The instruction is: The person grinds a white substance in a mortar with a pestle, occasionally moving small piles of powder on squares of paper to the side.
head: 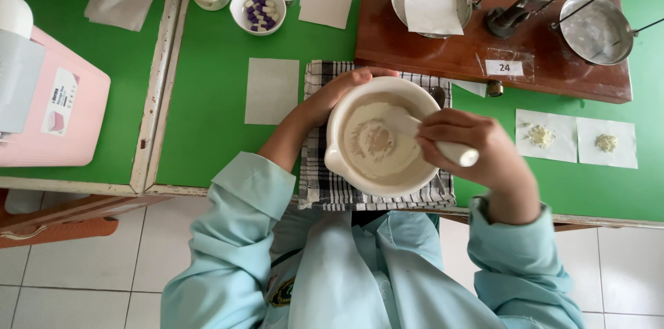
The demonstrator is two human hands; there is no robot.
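Centrally, right hand [477, 153] grip closed on pestle [432, 139] inside mortar [377, 139], left hand [339, 94] clasping mortar's far rim.

Green-topped bench [207, 115] with worn pale wooden edging [155, 94], white tiled floor [83, 274] below, a reddish-brown wooden drawer front [55, 229] at lower left, even soft light.

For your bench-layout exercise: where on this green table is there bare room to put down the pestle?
Bare green table lies between the table's left edge and the blank paper square, and below that paper. Crowded: around the mortar, held by the left hand, right hand gripping the pestle, and beside the balance.
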